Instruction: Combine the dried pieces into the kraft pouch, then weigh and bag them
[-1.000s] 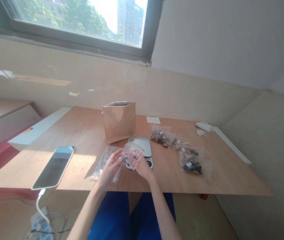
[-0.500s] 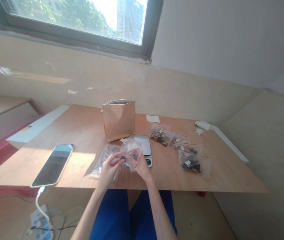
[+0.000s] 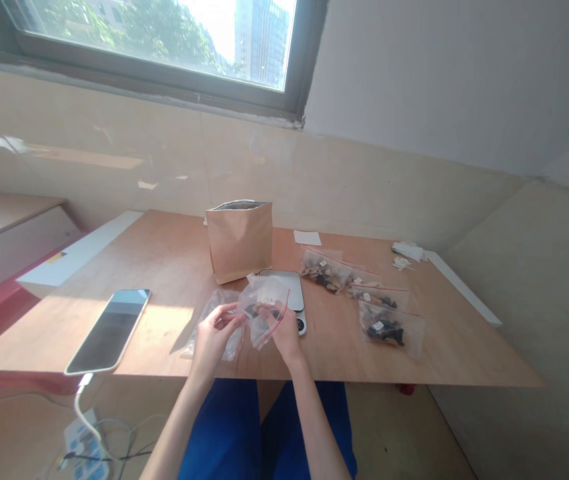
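Live on the clear bag (image 3: pixel 267 288) now: it's up in the air btwn my two hands, over the near left part of the scale (image 3: pixel 290 292), and vs. half a sec ago it's puffed out wider, w/ its red edge (image 3: pixel 283 315) slanting down on the R side. Means the plastic's opened out a bit more, still in hand; nothing's been set down. Looks thin, crinkly, cloudy w/ glare; a few dark bits (image 3: pixel 253 311) show thru low on the L side, too blurred to ID. Hands are close together, one each side: L hand (image 3: pixel 211 339) has thumb & fingers pinched at the bag's L edge, R hand (image 3: pixel 287 339) comes in at the red-edge side, fingers showing thru the film; can't tell if they're inside or behind, or how firmly they're closed. Just L, an empty-looking bag (image 3: pixel 220 300) lies flat on the table (image 3: pixel 324 357), partly under my L hand. Behind, the brown paper bag (image 3: pixel 240 243) stands upright, top open, right by the scale. Off R, labeled bags (image 3: pixel 383 329) of dark & tan pieces lie overlapping. Far L, phone (image 3: pixel 109 332) lies flat, screen dark, cable (image 3: pixel 80 405) hanging off the near edge.
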### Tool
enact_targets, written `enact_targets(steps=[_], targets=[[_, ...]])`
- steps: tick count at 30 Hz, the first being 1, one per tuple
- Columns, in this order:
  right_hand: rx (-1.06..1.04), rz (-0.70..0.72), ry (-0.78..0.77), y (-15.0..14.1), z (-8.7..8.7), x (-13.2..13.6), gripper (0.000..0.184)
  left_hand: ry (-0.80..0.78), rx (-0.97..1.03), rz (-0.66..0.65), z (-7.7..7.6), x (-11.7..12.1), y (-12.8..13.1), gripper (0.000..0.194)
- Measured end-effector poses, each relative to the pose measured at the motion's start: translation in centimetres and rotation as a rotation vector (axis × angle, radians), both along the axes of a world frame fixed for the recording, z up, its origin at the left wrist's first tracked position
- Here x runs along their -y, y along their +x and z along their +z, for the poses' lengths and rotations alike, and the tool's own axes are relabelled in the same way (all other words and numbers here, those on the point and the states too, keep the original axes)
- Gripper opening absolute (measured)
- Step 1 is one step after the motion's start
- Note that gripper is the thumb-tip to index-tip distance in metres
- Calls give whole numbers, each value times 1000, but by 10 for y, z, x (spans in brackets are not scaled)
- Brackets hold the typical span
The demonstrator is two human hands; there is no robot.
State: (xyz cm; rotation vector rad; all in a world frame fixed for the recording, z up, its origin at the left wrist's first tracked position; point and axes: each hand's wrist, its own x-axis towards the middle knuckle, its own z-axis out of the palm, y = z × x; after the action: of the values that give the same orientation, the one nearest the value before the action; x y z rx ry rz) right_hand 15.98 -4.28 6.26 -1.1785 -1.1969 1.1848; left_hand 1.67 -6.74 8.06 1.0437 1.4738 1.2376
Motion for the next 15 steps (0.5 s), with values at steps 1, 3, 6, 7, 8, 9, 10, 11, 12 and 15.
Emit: enact_targets(steps=[1,3,6,7,8,9,10,11,12,15], targets=[[-52,-13,-36,1,0,-1,23,-26,0,5,2,0,-2,45],[-156,-27,-87,2,0,-3,27,-49,-9,3,4,1,-6,46],[-284,-32,-125,2,5,-7,30,-14,-37,-53,3,3,-11,46],[-308,-30,-132,2,7,-9,31,3,-43,-92,3,5,-13,47],[-318,-30,-136,1,9,-11,31,15,-47,-138,4,7,-14,49],[-314,-31,-135,0,11,-13,32,21,-49,-191,4,10,-15,52],[-301,-33,-128,0,13,-14,33,21,-50,-245,5,13,-17,57],[-281,-32,-115,-1,15,-16,33,15,-50,-295,7,16,-18,60],[-258,-27,-95,-1,17,-17,32,2,-48,-335,7,18,-21,63],[-182,54,-23,-4,21,-17,25,-22,18,-393,4,22,-28,60]])
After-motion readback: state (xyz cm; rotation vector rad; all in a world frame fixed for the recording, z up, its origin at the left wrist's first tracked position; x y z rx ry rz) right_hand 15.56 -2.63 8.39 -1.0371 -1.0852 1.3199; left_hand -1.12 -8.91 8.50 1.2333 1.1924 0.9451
